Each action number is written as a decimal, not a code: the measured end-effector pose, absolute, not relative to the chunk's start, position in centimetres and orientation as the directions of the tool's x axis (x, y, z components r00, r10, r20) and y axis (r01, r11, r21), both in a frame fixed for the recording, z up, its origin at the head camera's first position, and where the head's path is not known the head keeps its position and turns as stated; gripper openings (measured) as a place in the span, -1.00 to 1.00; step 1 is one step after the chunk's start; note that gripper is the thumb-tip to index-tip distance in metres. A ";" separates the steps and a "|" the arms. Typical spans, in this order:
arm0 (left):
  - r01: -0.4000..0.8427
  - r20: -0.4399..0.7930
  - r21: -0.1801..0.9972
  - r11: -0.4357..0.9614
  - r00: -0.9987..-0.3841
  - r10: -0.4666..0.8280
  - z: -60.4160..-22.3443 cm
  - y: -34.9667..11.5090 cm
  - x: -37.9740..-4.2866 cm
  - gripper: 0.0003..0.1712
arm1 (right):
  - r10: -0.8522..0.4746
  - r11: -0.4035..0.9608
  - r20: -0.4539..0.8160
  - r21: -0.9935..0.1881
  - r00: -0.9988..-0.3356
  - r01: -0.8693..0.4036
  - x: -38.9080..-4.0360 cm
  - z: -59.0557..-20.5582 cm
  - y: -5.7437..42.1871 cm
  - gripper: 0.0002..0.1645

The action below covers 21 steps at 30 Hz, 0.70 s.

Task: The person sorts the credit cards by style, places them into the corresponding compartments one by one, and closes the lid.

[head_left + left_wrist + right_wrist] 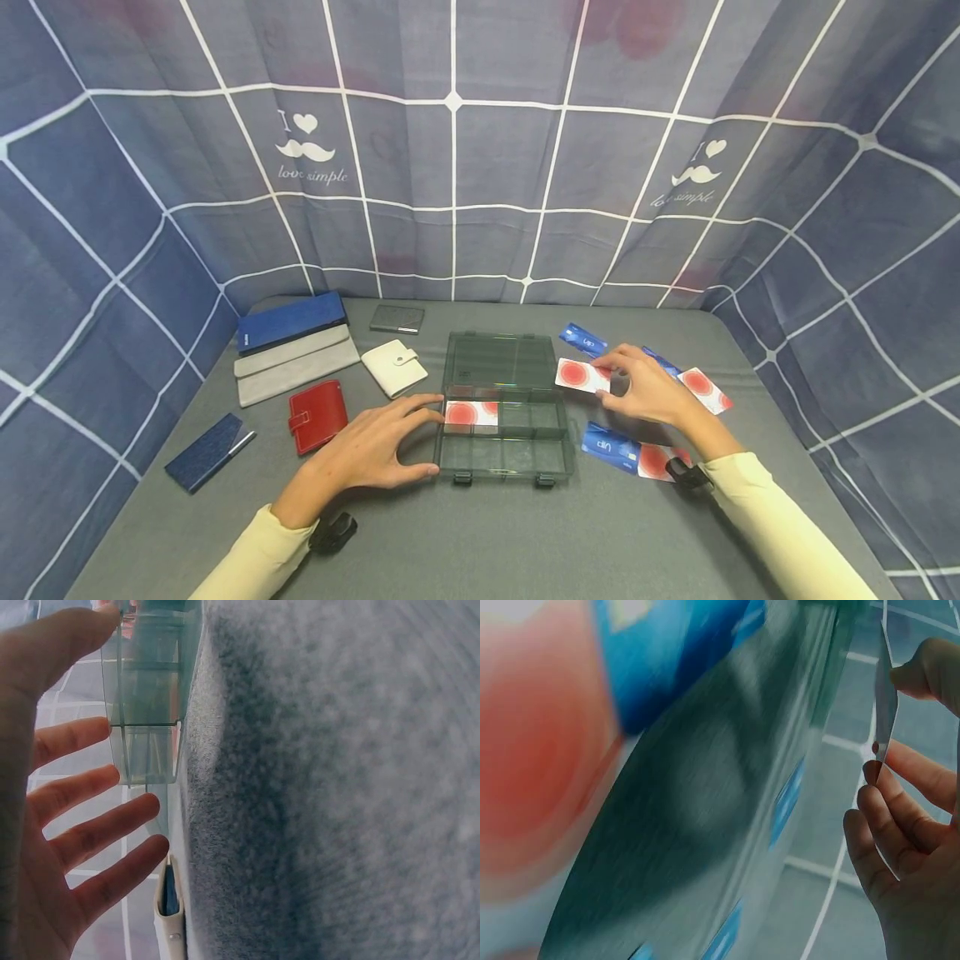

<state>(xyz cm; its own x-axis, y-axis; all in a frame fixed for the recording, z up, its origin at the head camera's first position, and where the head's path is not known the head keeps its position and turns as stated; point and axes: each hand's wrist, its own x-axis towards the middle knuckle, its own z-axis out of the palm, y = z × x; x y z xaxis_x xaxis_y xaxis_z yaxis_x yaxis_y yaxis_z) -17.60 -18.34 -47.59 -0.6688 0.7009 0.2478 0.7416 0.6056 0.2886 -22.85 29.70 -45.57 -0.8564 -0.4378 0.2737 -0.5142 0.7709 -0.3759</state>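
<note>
My right hand (643, 385) pinches a white card with red circles (576, 375) between thumb and fingers, raised beside the right end of the green-tinted plastic box (506, 454). In the right wrist view the card (886, 694) is seen nearly edge-on. The box stands with its lid (501, 360) laid back, and another red-circled card (471, 413) lies in a left compartment of its upper row. At the box's left side is my left hand (378, 443), fingers spread and fairly straight, thumb and fingertips right at the wall.
Blue cards (583, 340) and red-circled cards (705, 390) lie on the right; a blue VIP card (611, 447) is nearer. On the left are a white wallet (394, 367), red wallet (318, 415), grey pouch (296, 365), blue case (292, 322), dark blue holder (206, 450) and dark card case (397, 319).
</note>
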 end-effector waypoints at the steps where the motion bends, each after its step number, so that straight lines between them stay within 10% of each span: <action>1: 0.743 0.249 0.287 0.605 -0.668 0.702 -47.6 -18.3 -17.6 -0.25 | -0.448 0.765 0.274 -0.375 -0.851 -0.524 -22.7 -45.5 29.2 -0.43; 21: 0.733 0.237 0.304 0.608 -0.676 0.697 -47.6 -18.3 -17.5 -0.23 | -0.651 0.686 0.252 -0.210 -0.716 -0.697 -20.6 -43.4 19.1 -0.46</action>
<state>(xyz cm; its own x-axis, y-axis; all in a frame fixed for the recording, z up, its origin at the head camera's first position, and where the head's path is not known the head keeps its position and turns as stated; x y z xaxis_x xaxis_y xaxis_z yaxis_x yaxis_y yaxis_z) -17.51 -18.29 -47.64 -0.6764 0.6972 0.2374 0.7334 0.6078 0.3045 -20.55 19.06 -43.36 -0.7162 -0.6510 0.2516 -0.6970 0.6858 -0.2095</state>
